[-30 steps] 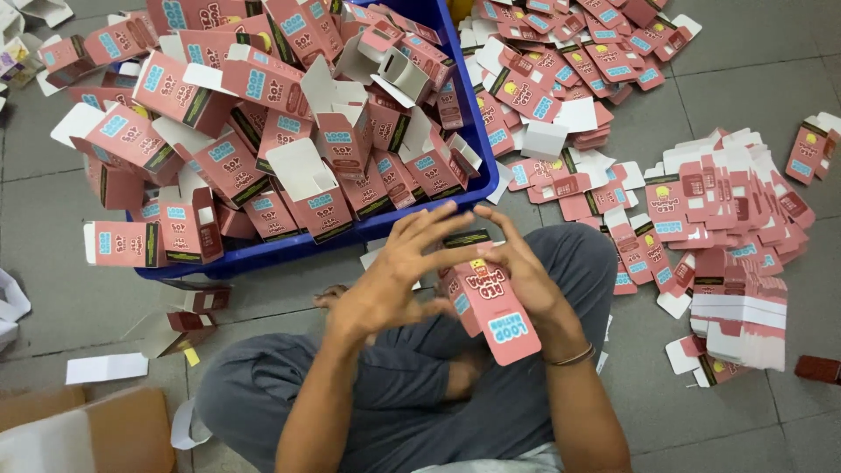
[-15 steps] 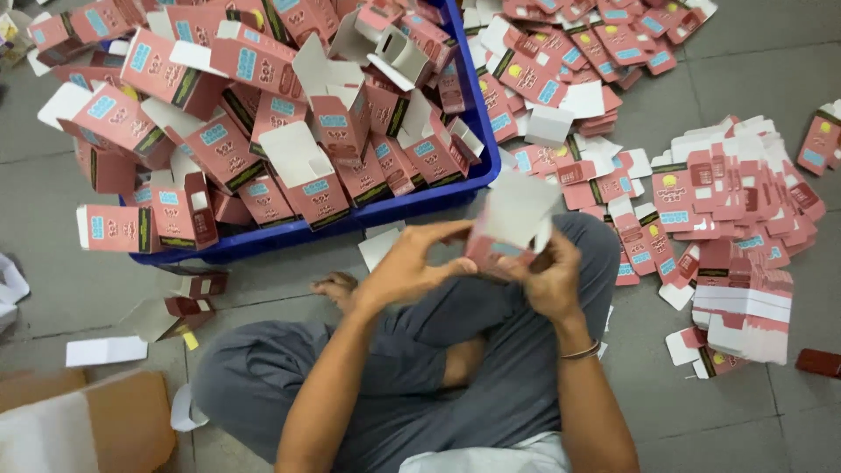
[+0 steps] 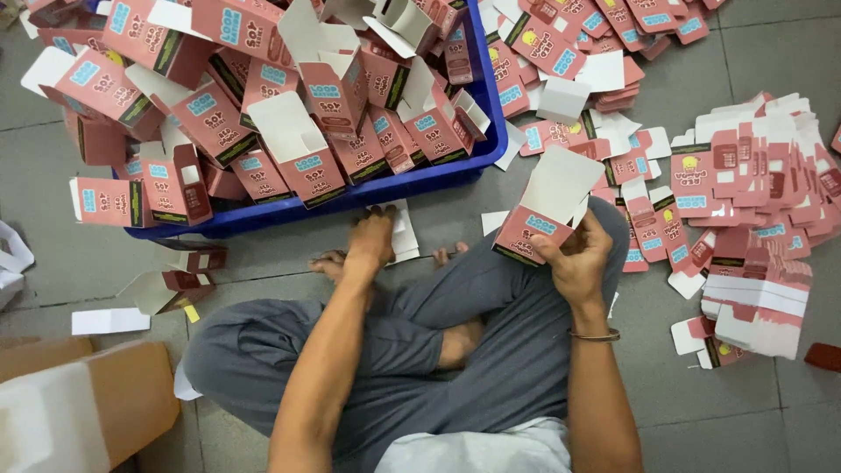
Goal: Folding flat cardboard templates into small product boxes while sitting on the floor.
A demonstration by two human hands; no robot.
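A brown cardboard box [image 3: 83, 403] sits far left; the blue crate [image 3: 350, 197] heaped with folded pink cartons blocks the floor ahead. The left hand [image 3: 372, 238] presses a white card [image 3: 403, 232] below it. The right hand [image 3: 574, 258] grips an open pink carton [image 3: 547, 210]; flat carton blanks [image 3: 745, 201] lie right.

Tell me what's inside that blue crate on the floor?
The blue crate is heaped with folded-up pink cartons, many with white flaps standing open, spilling over its left rim. Anything beneath the heap, and the crate's bottom, is covered and cannot be seen.
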